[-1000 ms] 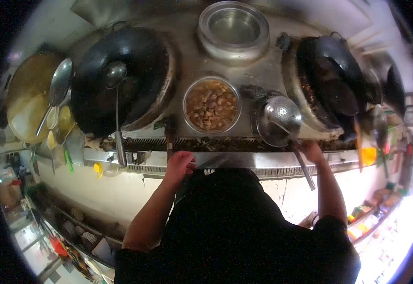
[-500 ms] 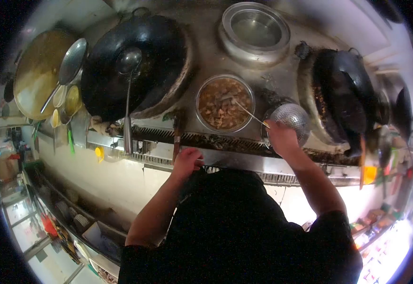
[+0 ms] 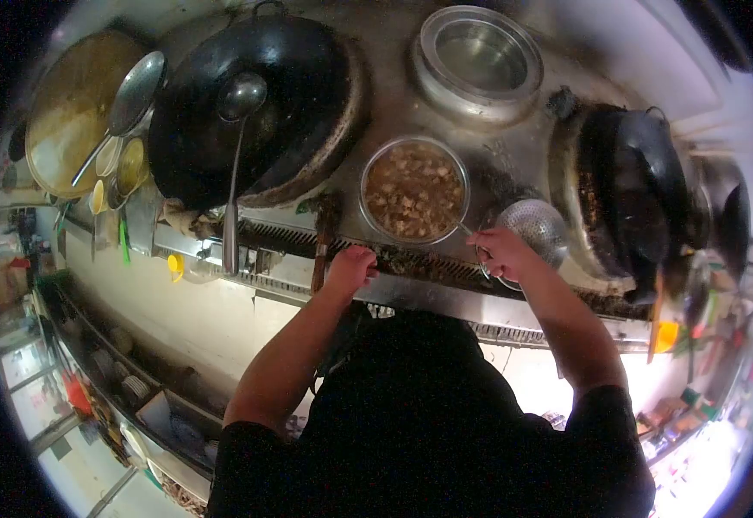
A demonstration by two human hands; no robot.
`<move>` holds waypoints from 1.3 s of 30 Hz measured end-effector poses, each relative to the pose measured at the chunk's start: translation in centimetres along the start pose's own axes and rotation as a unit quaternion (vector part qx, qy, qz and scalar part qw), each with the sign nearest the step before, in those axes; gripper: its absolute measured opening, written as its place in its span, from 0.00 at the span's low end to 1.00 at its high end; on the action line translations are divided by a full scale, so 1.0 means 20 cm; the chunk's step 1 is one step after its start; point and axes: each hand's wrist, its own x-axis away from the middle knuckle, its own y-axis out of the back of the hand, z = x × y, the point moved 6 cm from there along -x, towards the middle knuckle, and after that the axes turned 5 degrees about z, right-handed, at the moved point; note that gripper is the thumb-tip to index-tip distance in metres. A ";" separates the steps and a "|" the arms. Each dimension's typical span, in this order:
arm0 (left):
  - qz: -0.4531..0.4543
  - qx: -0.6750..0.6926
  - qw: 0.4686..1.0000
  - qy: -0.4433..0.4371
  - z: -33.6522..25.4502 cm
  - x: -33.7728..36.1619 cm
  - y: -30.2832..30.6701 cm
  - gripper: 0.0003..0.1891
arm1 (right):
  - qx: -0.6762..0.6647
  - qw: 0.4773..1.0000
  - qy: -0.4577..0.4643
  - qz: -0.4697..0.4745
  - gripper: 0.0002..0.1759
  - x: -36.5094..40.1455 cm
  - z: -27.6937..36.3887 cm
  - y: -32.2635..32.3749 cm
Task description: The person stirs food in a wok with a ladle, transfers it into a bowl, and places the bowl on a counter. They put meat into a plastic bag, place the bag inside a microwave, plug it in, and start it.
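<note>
A steel bowl (image 3: 413, 190) of chunky brown stew sits in the middle of the stove. My right hand (image 3: 501, 252) is at the bowl's near right rim, closed on a thin metal utensil (image 3: 467, 229) whose tip reaches into the stew. A perforated steel strainer (image 3: 533, 229) lies just right of that hand. My left hand (image 3: 352, 266) rests with curled fingers on the stove's greasy front ledge, beside a brush handle (image 3: 319, 252), and holds nothing I can see.
A big black wok (image 3: 290, 112) with a ladle (image 3: 238, 97) stands at the left. Beyond it is a pot of yellow broth (image 3: 66, 121). An empty steel basin (image 3: 480, 56) is at the back and another black wok (image 3: 644, 186) at the right.
My right hand left the strainer's handle, took up the thin utensil in the stew and drew back to the bowl's rim. My left hand rose from my waist to the stove ledge.
</note>
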 end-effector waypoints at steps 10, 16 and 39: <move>-0.162 -0.399 0.790 -0.436 -0.10 -0.48 0.11 0.10 | 0.037 0.995 0.087 -0.033 0.14 -0.50 0.17 0.28; -0.068 -0.186 0.971 -0.138 -0.29 -0.38 0.13 0.11 | 0.129 0.989 0.040 0.063 0.11 -0.45 0.31 0.18; -0.110 0.064 0.974 -0.188 0.56 1.20 0.67 0.16 | 0.183 0.972 0.037 0.143 0.13 0.43 0.27 -1.26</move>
